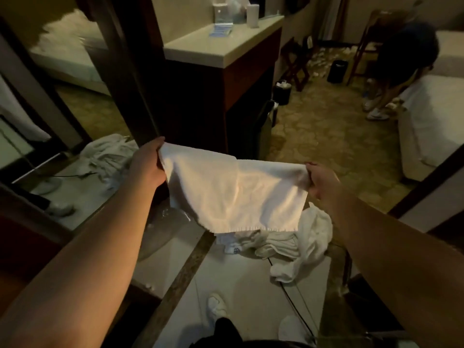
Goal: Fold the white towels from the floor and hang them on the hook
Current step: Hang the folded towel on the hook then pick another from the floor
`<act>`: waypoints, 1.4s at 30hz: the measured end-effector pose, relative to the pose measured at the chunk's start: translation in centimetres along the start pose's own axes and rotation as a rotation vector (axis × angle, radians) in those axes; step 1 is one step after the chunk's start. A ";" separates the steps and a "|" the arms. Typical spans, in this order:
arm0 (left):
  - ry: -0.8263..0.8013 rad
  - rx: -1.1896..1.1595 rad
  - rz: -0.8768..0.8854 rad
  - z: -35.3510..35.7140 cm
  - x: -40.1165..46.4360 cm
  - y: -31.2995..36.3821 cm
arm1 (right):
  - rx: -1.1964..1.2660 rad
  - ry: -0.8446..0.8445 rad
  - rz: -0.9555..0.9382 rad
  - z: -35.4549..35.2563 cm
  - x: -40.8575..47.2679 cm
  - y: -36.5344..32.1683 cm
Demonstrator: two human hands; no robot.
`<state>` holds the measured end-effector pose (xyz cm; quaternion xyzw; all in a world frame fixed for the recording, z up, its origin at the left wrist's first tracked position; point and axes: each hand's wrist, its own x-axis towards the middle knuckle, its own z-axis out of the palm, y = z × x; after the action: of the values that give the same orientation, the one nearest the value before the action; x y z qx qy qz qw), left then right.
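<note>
the white towel (233, 192) is held taut, pinched at each top corner by the left hand (147, 163) and right hand (324, 183) — folding is underway; corners are probably to be brought together next.

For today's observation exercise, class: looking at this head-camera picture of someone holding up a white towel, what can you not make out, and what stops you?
- Hook: nowhere in the head view; outside the frame.
- Pile of towels on the floor: its upper part is hidden behind the held towel.
- Fingertips of the left hand and right hand: tucked behind the towel's corners.
- Items on the vanity counter: too small and dim to identify.
- Second person: blurred, bent over.
</note>
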<state>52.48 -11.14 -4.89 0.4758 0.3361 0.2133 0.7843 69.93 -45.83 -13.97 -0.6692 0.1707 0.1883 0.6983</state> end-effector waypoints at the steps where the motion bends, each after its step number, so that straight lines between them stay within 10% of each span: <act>1: 0.051 -0.025 0.015 -1.1 -0.8 0.5 | 0.003 -0.032 0.004 0.5 -1.4 -0.6; 9: 0.118 0.077 0.196 -11.2 -11.8 3.5 | 0.208 -0.535 -0.057 11.0 -18.3 -1.0; 23: -0.275 0.828 0.302 -22.9 -28.7 3.1 | 0.011 -0.934 -0.131 19.1 -41.9 8.6; 32: -0.100 0.768 0.242 -35.1 -37.6 4.7 | -0.031 -1.023 -0.102 22.2 -52.4 17.9; 42: 0.372 0.326 0.148 -45.8 -40.9 9.4 | -0.713 -1.283 -0.238 24.2 -56.8 29.0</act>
<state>-9.09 -6.01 2.04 0.5720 0.4687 0.2968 0.6042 5.89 -22.65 -10.25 -0.6279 -0.4157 0.5091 0.4169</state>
